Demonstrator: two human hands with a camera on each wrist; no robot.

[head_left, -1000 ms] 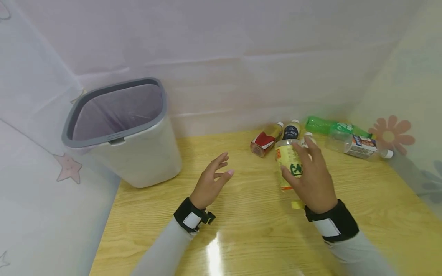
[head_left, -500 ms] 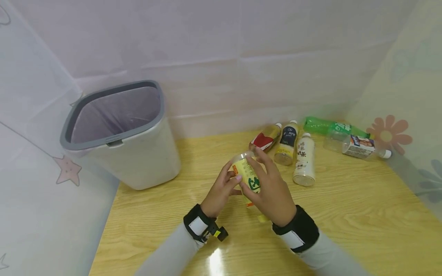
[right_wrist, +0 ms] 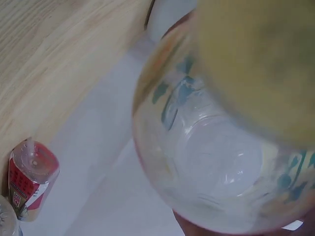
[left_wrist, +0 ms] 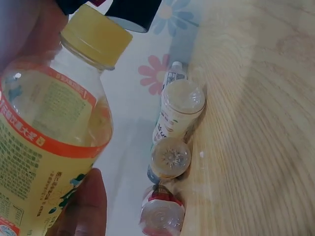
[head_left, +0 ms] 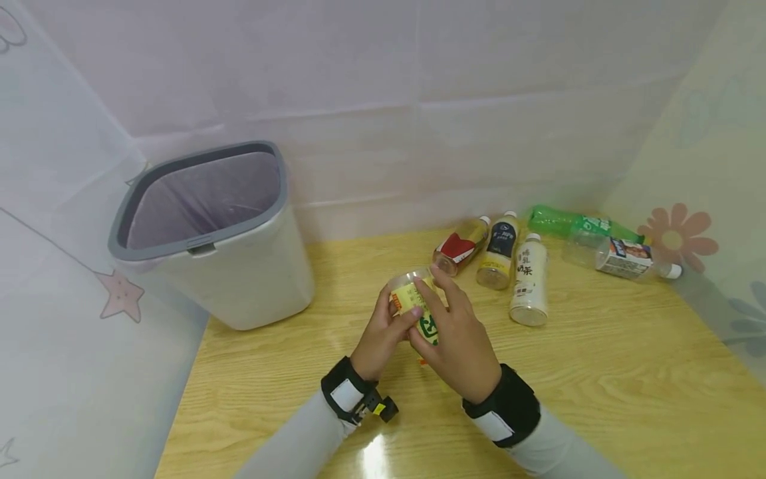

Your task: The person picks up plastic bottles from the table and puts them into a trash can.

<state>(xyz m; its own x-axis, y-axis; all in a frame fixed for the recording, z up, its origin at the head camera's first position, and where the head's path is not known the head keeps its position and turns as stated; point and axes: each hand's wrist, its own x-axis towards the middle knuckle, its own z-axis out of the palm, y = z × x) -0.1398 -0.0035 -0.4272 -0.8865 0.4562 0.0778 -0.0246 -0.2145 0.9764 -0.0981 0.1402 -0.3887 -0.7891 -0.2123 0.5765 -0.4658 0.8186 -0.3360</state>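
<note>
Both hands hold one clear plastic bottle [head_left: 413, 299] with a yellow label, over the near middle of the table. My left hand [head_left: 380, 339] grips its left side, thumb on top of the label. Fingers and thumb of my right hand [head_left: 457, 342] curl round it from the right. The bottle is tilted, its clear base pointing away from me. Its yellow cap [left_wrist: 96, 37] shows in the left wrist view, and again as a blurred yellow cap [right_wrist: 266, 64] close to the right wrist camera.
A white bin [head_left: 269, 266] with a grey rim and a liner stands at the left. Along the back right lie a red-labelled bottle [head_left: 457, 247], a black-labelled bottle [head_left: 501, 243], a white milk tea bottle [head_left: 529, 283], a green bottle [head_left: 556, 219] and a clear bottle [head_left: 625, 258].
The right hand has brought the yellow-labelled bottle leftward from beside the other bottles. The left hand has moved in and taken hold of it, and the bottle has tipped further.
</note>
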